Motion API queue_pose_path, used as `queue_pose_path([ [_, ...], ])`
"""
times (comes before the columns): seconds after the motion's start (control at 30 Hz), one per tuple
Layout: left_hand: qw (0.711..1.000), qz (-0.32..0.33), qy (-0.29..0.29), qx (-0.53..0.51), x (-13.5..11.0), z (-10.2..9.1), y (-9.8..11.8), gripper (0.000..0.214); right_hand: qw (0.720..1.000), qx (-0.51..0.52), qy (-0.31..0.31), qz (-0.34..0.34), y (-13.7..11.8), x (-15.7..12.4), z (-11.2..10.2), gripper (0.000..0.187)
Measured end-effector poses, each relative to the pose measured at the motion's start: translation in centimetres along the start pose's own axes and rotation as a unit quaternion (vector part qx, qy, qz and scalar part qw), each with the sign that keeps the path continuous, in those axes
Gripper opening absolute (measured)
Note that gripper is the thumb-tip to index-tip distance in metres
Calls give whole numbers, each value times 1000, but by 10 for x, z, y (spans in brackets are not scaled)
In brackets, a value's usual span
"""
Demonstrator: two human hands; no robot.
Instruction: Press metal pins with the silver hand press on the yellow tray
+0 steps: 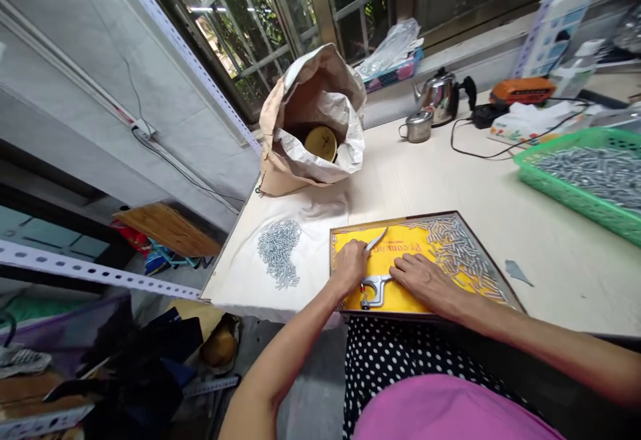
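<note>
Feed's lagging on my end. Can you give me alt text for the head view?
Both hands rest on a yellow tray: the left hand grips a thin metal blade, and the right hand lies flat beside a heap of small metal pieces. Another pile of pieces lies on white cloth to the left, and a green basket at right holds more.

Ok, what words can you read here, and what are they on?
Yellow sheet in the tray: red lettering, upside down, too blurred to read.
White-and-blue box at the far right: print too small to read.
Nothing else shows writing.
</note>
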State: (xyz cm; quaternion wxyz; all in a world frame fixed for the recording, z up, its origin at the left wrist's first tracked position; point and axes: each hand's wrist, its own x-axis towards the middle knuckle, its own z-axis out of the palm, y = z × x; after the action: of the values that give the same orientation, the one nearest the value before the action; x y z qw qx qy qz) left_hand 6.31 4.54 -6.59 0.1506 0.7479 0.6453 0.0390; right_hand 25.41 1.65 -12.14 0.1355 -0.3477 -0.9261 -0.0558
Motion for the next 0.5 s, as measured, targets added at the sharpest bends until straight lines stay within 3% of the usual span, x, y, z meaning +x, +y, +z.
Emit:
queue_pose_path([
  [0.13, 997, -4, 71, -9, 3, -17, -23, 25, 1000, 8, 14, 19, -6, -2, 5, 18],
  [0.23, 982, -100, 154, 42, 13, -45, -68, 32, 999, 25, 20, 41, -7, -5, 12, 16],
  [0.3, 966, -184, 156, 90, 23, -60, -102, 29, 998, 29, 33, 54, -6, -6, 16, 14],
  [0.37, 958, -223, 145, 107, 34, -64, -130, 27, 997, 35, 49, 55, -6, -6, 17, 13],
  [0.5, 956, -241, 119, 120, 50, -53, -156, 23, 995, 57, 60, 49, -5, -5, 12, 12],
])
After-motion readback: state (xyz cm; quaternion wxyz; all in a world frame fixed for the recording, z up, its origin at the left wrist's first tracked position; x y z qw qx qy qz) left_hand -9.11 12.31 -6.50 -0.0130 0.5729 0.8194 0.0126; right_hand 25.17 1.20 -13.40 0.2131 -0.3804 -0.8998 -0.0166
